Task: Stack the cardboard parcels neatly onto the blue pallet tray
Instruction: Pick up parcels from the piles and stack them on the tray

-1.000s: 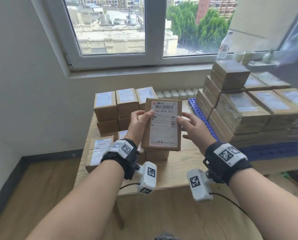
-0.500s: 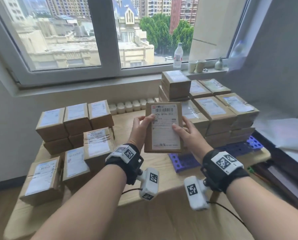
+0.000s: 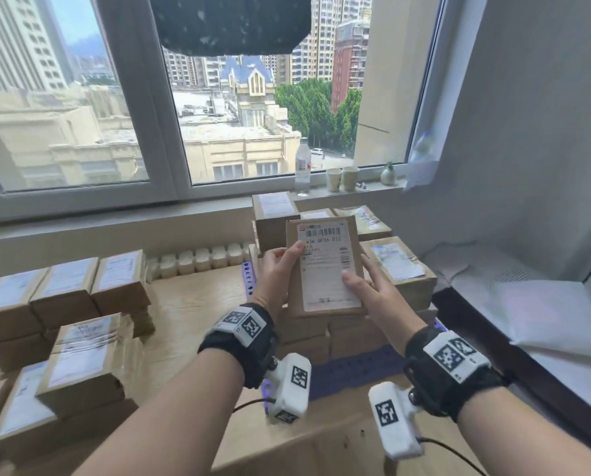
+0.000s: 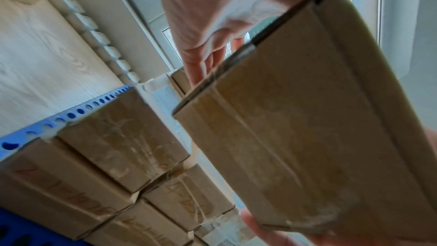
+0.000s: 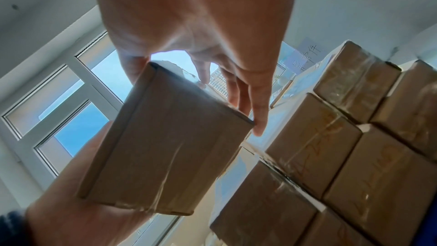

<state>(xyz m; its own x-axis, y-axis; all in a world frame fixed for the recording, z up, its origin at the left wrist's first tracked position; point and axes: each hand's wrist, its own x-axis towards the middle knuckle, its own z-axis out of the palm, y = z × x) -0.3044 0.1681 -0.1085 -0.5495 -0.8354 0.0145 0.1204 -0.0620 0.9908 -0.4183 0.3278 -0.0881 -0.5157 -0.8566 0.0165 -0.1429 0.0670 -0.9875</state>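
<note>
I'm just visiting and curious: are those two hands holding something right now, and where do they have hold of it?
Yes, one cardboard parcel. The left hand grips its left edge and the right hand its right edge, thumbs on the labelled face, above the parcels already stacked on the blue pallet tray.

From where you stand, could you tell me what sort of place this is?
Probably a small upper-floor parcel-sorting room: labelled cardboard parcels stacked on a blue pallet tray, a wooden table, and a window overlooking city buildings.
</note>
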